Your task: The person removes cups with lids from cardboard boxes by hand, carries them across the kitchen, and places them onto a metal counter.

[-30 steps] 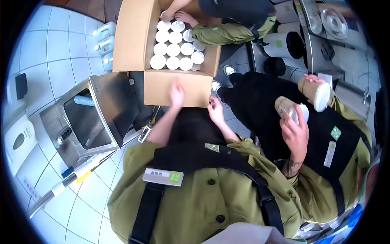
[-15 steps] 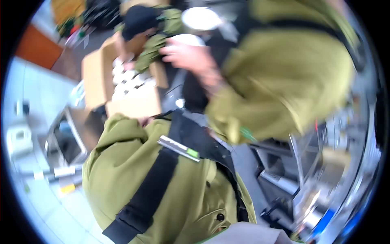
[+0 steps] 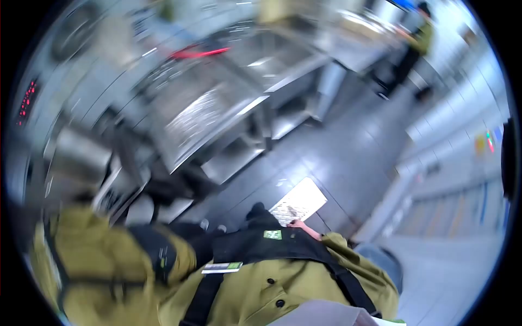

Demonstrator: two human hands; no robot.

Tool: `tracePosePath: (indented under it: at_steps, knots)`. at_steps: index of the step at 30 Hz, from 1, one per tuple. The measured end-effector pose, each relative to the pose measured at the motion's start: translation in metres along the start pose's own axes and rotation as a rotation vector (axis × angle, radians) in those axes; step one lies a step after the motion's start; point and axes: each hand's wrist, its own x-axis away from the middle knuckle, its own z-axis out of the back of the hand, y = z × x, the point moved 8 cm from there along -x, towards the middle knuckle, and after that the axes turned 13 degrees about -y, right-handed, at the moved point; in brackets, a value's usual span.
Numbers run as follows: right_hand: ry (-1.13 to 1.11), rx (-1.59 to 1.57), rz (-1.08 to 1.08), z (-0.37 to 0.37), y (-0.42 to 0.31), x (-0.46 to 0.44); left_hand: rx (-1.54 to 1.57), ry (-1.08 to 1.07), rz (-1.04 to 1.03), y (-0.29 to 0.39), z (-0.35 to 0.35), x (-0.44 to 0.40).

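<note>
My right hand (image 3: 298,224) shows at the front of my black apron (image 3: 250,244), at the lower edge of a bright white rectangular sheet (image 3: 300,200) with dark markings near that edge. Blur smears the fingers, so whether they grip the sheet or only overlap it cannot be made out. My left hand is out of sight.
At left and centre are steel counters (image 3: 196,117) with shelves beneath. A co-worker (image 3: 109,261) is close at lower left; another person (image 3: 410,49) stands far off at upper right. Dark floor tiles (image 3: 348,146) run between the counters and the right wall.
The view has swung away from the carton of white-topped containers, which is now out of sight. The near co-worker now appears at lower left. My right hand shows beside the white sheet.
</note>
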Motion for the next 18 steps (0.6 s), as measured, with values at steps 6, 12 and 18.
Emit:
tracePosePath:
  at_steps: [6, 12, 18]
  knots:
    - [0.164, -0.026, -0.274, 0.146, 0.011, 0.047, -0.216, -0.345, 0.088, 0.106, -0.044, -0.112]
    - [0.374, -0.335, -0.189, 0.321, -0.004, 0.028, -0.717, -0.675, -0.194, 0.341, -0.066, -0.226]
    - [0.701, -0.859, 0.053, 0.468, 0.009, 0.081, -0.924, -0.350, -0.842, 0.737, -0.140, -0.277]
